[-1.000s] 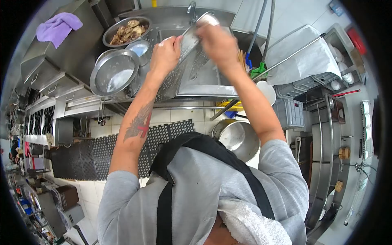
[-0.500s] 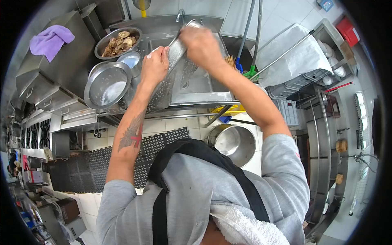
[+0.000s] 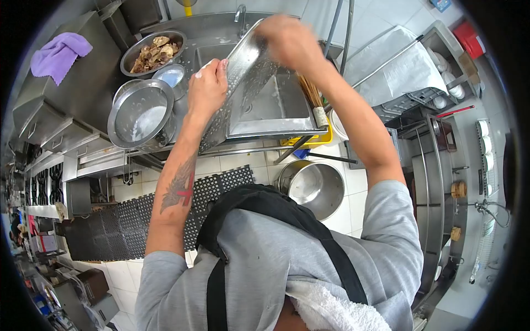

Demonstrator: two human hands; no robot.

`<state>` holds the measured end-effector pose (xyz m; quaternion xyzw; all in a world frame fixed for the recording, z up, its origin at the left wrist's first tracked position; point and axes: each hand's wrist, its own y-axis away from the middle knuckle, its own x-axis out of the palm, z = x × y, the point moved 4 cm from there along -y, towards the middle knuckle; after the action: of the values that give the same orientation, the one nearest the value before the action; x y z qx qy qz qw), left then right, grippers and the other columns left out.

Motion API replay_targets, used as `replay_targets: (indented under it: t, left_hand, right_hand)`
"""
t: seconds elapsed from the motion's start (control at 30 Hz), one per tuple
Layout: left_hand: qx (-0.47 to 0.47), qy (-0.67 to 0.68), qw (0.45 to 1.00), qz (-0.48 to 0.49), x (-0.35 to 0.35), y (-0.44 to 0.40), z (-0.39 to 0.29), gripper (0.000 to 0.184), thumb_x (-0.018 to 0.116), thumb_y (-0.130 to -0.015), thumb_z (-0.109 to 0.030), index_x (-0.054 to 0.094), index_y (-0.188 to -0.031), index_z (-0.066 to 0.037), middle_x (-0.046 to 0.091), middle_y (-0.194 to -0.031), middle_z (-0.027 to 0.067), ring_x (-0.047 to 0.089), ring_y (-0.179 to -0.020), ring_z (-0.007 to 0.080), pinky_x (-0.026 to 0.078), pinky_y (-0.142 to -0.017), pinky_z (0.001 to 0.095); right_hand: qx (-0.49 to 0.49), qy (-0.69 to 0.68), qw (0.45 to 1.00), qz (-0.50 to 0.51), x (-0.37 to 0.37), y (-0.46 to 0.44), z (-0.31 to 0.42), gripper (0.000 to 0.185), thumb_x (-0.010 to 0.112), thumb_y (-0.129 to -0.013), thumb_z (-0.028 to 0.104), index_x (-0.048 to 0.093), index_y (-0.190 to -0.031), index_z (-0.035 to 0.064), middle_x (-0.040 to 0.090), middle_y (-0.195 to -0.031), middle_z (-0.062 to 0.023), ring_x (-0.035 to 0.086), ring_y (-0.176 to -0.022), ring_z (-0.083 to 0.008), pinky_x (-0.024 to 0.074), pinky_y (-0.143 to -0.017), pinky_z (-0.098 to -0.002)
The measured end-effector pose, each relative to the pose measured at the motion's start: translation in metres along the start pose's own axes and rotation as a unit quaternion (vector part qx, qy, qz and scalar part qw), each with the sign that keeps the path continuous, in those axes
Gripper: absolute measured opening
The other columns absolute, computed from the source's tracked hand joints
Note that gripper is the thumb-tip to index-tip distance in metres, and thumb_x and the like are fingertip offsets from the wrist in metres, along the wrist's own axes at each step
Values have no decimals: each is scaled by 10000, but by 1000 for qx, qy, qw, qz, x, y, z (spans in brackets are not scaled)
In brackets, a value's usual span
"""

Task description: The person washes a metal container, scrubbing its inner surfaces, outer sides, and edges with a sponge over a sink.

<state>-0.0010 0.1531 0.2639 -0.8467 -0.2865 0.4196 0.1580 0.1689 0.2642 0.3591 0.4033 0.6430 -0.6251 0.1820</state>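
Over the sink (image 3: 298,124), a metal tray (image 3: 245,54) is held tilted on edge, its surface spotted with suds and water drops. My left hand (image 3: 207,88) is closed on the tray's near left edge, with foam on its fingers. At the tray's upper right side is my right hand (image 3: 290,44), curled and smeared by motion; whether it holds anything is hidden. To the left of my left hand stand a wide-rimmed metal pot (image 3: 141,118) with soapy water and a smaller metal bowl (image 3: 171,75).
Behind the pots sits a bowl of shell-like brown pieces (image 3: 157,54). A faucet (image 3: 240,14) rises at the back of the sink. A bundle-stick brush (image 3: 313,99) leans at its right. Below are a large steel pot (image 3: 317,190) and a black rubber mat (image 3: 132,220).
My right hand has moved right and slightly up along the tray. The view has shifted a little, and more of the sink and the stick brush now shows. My left hand keeps its hold.
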Motion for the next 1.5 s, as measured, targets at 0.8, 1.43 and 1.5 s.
replay_targets:
  t: [0.8,1.43,1.5]
  left_hand:
    - [-1,85,996,-30,-8,5,1,532,323,-1111,-376,661,-967,9,677,-944,313,617,-951,536,464,-842,601]
    - [-7,71,997,-11,-9,3,11,447,564,-1039,-412,686,-907,-3,655,-742,200,647,-707,357,475,-660,451]
    - [-20,65,998,16,-16,6,7,421,544,-1037,-400,704,-942,-23,700,-794,202,683,-772,413,516,-730,492]
  right_hand:
    - [5,80,996,-39,28,4,34,211,607,-831,101,711,-1013,121,697,-1066,-27,629,-1065,-257,448,-874,-460]
    - [141,95,983,-63,-18,-19,-56,236,605,-893,37,747,-1044,149,729,-1100,-55,701,-993,-287,554,-812,-453]
    - [155,33,985,-71,-24,-21,-45,252,612,-890,33,744,-1068,153,724,-1092,-74,710,-912,-313,561,-769,-382]
